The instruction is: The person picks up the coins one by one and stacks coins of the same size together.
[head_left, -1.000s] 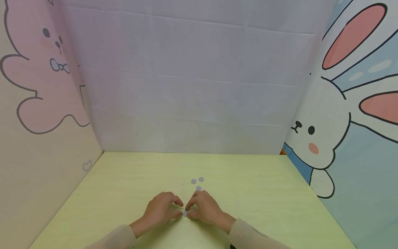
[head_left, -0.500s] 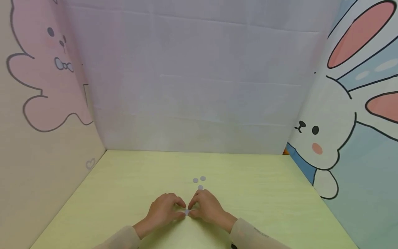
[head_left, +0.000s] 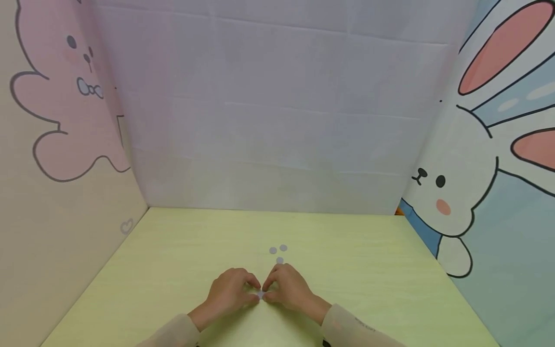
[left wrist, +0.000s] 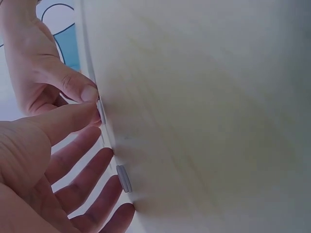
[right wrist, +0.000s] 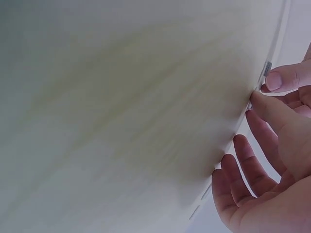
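Observation:
A small round grey disc (head_left: 260,295) lies on the pale yellow-green tabletop between my two hands. My left hand (head_left: 231,292) holds its left side, thumb on the near edge and forefinger on the far one. From the right, my right hand (head_left: 289,292) grips the same disc with thumb and forefinger, the fingertips almost meeting those of the left. In the left wrist view the disc (left wrist: 101,112) is seen edge-on by the thumbs, mostly hidden. The right wrist view shows a grey disc (right wrist: 267,68) beside the left thumb.
Beyond the hands lie three more grey discs: a left one (head_left: 272,250), a right one (head_left: 283,247) and a nearer one (head_left: 279,260) close to the right knuckles. A white sheet (head_left: 277,120) closes the back; printed cloths stand at both sides.
The fingertips of both hands have drawn closer together around the disc, covering more of it. The head view has shifted slightly. The three far discs lie as before.

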`<action>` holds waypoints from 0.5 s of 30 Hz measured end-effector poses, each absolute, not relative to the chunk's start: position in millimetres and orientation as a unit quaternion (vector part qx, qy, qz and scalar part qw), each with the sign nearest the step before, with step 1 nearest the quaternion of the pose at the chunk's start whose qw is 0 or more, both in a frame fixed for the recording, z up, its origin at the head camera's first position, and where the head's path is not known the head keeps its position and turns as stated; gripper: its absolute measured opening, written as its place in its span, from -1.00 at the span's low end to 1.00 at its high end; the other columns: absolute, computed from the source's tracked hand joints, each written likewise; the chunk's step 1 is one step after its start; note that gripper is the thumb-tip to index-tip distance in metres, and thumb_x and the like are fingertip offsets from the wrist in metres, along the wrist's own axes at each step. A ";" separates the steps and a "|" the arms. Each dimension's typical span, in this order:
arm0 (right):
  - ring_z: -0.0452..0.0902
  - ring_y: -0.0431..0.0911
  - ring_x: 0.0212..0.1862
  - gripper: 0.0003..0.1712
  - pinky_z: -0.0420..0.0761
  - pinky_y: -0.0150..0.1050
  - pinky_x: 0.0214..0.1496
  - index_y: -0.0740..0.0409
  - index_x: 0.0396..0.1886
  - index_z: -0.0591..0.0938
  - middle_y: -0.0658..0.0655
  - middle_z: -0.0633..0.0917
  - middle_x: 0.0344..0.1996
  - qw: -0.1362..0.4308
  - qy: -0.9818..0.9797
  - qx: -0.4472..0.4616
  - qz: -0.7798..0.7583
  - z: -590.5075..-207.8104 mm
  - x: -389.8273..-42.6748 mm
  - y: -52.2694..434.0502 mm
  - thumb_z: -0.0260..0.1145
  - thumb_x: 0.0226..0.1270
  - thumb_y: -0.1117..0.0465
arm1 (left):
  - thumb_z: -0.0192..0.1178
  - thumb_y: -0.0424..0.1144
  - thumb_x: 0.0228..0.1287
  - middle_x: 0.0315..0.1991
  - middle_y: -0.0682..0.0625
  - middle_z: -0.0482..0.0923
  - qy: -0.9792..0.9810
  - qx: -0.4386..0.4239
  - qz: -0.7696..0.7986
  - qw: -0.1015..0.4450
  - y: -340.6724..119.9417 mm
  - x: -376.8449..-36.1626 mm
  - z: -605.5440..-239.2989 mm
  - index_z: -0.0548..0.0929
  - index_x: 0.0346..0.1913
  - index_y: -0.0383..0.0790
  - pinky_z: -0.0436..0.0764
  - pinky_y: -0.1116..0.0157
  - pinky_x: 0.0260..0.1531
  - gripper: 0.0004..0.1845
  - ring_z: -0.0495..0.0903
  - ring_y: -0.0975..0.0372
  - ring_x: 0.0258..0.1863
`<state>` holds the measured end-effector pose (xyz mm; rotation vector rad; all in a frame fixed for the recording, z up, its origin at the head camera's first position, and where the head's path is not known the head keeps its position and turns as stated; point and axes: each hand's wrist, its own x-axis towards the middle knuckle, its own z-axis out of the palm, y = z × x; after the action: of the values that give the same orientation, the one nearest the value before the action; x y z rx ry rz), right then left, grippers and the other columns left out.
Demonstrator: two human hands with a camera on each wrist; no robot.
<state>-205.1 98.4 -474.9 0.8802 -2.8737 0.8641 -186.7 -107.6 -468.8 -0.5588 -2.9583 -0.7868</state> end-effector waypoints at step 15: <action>0.55 -0.24 -0.12 -0.90 0.63 -0.29 -0.03 -0.07 -0.41 0.90 -0.18 0.75 -0.25 0.006 -0.922 0.273 0.273 -478.5 -206.4 97.1 0.71 0.14 0.13 | 0.71 -0.15 -0.06 -0.28 0.20 0.68 -0.952 -0.182 -0.244 0.030 -105.1 -188.7 -472.7 0.86 -0.36 0.14 0.60 0.17 -0.38 -0.79 0.60 0.22 -0.23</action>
<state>-206.4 97.1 -478.5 0.8544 -2.8870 0.8545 -188.7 -105.1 -472.7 -0.5620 -2.9355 -0.7535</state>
